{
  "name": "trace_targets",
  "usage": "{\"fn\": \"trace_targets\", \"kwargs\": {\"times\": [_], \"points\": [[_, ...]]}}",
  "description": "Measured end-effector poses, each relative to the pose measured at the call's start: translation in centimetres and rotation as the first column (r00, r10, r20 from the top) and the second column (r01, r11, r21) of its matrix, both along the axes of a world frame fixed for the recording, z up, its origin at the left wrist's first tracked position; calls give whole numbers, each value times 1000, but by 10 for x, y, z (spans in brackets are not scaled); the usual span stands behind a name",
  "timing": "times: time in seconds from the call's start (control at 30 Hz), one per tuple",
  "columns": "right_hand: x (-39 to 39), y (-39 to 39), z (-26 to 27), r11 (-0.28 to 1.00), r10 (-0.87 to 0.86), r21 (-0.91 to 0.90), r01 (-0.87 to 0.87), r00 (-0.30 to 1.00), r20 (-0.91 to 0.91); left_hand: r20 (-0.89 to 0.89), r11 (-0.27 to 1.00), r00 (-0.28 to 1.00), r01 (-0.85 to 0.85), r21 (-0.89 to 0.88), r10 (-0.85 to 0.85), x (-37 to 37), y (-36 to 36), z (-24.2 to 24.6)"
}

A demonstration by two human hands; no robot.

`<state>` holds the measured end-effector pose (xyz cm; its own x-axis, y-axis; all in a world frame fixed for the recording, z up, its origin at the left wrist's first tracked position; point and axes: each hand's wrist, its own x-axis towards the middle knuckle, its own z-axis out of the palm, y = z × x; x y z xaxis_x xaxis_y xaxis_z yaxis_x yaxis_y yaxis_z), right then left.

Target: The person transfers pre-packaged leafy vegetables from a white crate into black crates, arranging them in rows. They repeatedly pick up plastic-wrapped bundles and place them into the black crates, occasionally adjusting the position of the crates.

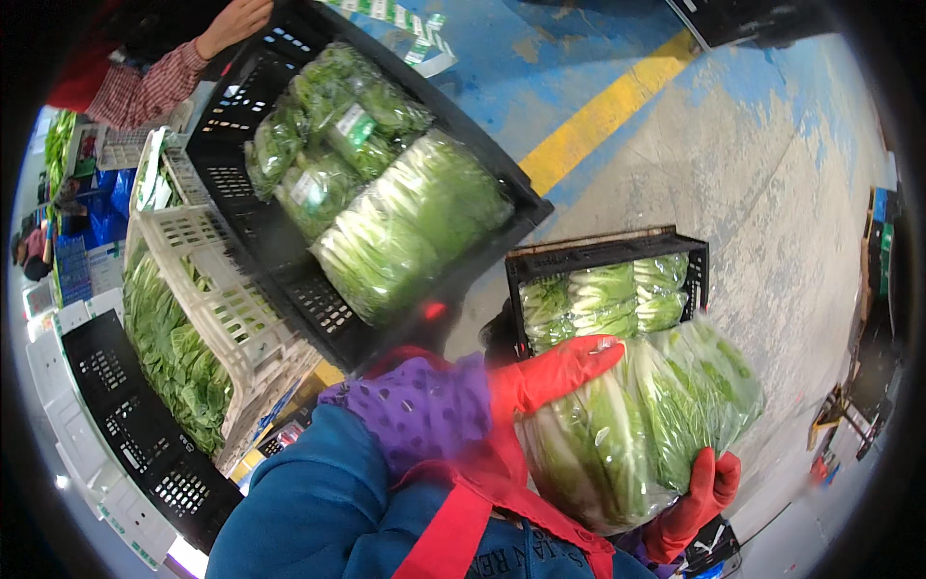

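In red rubber gloves, both my hands hold clear plastic-bagged leafy greens (636, 420) in front of my body. My left hand (568, 369) lies over the top of the bags, its thumb and fingers pressed on the film. Around the lower right edge curls my right hand (698, 499), its fingers partly hidden. White stems and green leaves show through the film; whether it is two bags or more I cannot tell. Just beyond them, a black plastic crate (608, 248) on the floor holds several bagged greens (604, 293).
A larger black crate (474, 134) at upper left contains several bagged greens (419, 217), some labelled. Another person's hand (235, 25) is at its far rim. A whitish plastic crate (217, 268) of loose leafy greens (170, 340) stands left. A yellow line (600, 116) crosses the floor.
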<state>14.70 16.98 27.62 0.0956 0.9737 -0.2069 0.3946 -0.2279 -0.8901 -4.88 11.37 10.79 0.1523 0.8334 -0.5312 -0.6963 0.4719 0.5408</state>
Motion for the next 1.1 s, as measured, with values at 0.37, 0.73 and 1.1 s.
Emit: {"fn": "trace_targets", "kwargs": {"times": [0.37, 0.73, 1.1], "points": [[-77, -8, 28, 517, 677, 443, -733, 666, 312, 287, 984, 952, 63, 166, -109, -117, -22, 45], [-130, -11, -13, 854, 420, -87, -512, 780, -465, -352, 968, 932, 164, 192, -89, -223, -54, 77], [-346, -56, -183, 687, 265, -268, -676, 576, -773, -785, 974, 581, 79, -211, -217, -421, -119, -1]]}}
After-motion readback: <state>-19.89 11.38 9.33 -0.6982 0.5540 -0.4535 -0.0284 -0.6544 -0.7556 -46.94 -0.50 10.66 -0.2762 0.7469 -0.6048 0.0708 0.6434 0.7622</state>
